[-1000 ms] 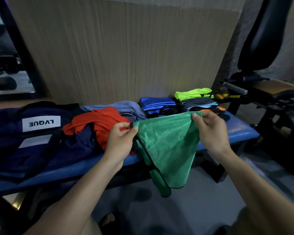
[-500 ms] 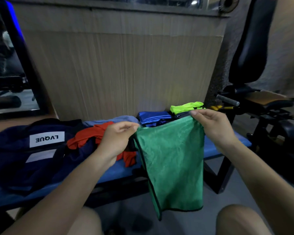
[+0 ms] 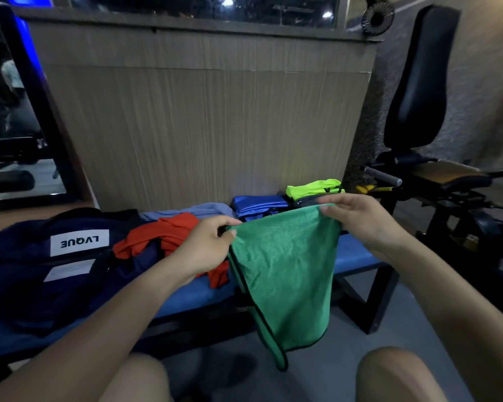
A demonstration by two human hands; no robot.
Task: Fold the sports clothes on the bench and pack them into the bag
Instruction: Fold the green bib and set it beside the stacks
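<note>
Now my left hand (image 3: 206, 245) and my right hand (image 3: 357, 219) each pinch a top corner of the green mesh garment (image 3: 285, 274), which hangs in front of the blue bench (image 3: 357, 253) with its black-edged tip low between my knees. Behind it on the bench lie a loose red garment (image 3: 160, 233), folded blue clothes (image 3: 259, 203) and a neon yellow piece (image 3: 311, 187) on a folded stack (dim light blurs what's under it). Farther left sits the navy bag (image 3: 26, 274).
</note>
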